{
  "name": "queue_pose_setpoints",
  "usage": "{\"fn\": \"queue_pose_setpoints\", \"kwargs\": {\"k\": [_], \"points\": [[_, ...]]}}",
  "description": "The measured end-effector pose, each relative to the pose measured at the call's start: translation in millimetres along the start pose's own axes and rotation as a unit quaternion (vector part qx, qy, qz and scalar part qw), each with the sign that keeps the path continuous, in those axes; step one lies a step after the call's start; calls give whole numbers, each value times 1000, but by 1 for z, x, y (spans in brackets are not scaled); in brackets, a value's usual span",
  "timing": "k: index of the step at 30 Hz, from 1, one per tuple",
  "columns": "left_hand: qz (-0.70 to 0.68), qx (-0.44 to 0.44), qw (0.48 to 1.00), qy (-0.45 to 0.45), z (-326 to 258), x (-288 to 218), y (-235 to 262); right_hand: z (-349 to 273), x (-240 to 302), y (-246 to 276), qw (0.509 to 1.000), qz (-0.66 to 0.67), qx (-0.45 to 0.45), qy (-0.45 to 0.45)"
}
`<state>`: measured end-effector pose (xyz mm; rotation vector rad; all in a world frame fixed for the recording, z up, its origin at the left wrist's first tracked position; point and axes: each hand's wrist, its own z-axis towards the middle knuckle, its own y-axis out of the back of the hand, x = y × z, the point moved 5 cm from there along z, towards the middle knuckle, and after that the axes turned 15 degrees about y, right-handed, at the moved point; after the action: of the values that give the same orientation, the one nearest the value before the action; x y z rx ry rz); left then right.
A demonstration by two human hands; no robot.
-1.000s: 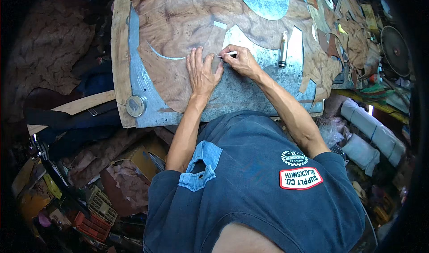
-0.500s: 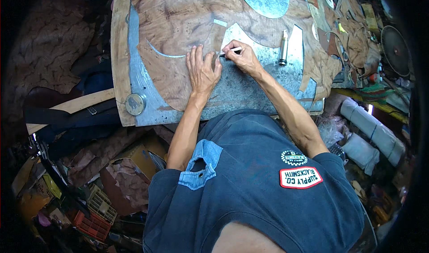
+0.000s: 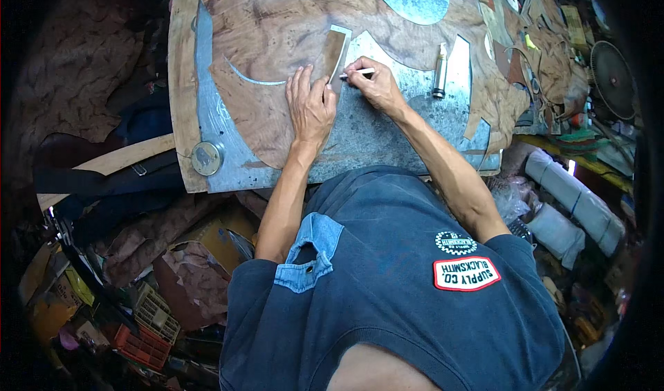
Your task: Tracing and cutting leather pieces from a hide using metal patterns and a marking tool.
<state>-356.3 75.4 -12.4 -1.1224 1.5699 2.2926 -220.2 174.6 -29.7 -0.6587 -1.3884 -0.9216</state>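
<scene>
A brown mottled leather hide [image 3: 256,45] lies over a grey metal sheet [image 3: 387,125], which shows through several curved cut-out gaps. My left hand [image 3: 311,111] lies on the leather, fingers stretched and slightly spread, thumb beside a narrow brown strip [image 3: 330,49]. A pale gap runs along the top and right side of that strip. Just right of it, my right hand [image 3: 373,87] is closed around a slim white pen-like tool [image 3: 363,71]. Its tip points left toward the strip's edge; whether it is a pen or a blade I cannot tell.
A metal cylindrical tool with a dark end [image 3: 440,73] lies on the sheet to the right. A round tin [image 3: 207,158] sits at the near left corner. Leather scraps [image 3: 553,59] cover the far right, and crates [image 3: 142,346] stand below left.
The pale gap along the brown strip's right side has widened and lengthened toward my left thumb. My right hand has shifted slightly, with more of the tool's white shaft showing.
</scene>
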Motion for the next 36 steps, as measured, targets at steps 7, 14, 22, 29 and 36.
{"fn": "queue_pose_setpoints", "kwargs": {"k": [7,14,22,29,36], "points": [[13,-3,1000,-7,-1,3,-4,3,5,-7,985,-146,92,3],[13,-15,1000,-19,6,-6,1,14,17,2,978,-161,134,-6],[-9,29,999,-24,8,-3,26,-25,34,47,997,-10,-21,-78],[221,168,959,-56,3,-3,62,-121,55,54,993,57,-43,-96],[249,317,913,-57,53,-3,52,-127,75,69,999,3,-48,-17]]}}
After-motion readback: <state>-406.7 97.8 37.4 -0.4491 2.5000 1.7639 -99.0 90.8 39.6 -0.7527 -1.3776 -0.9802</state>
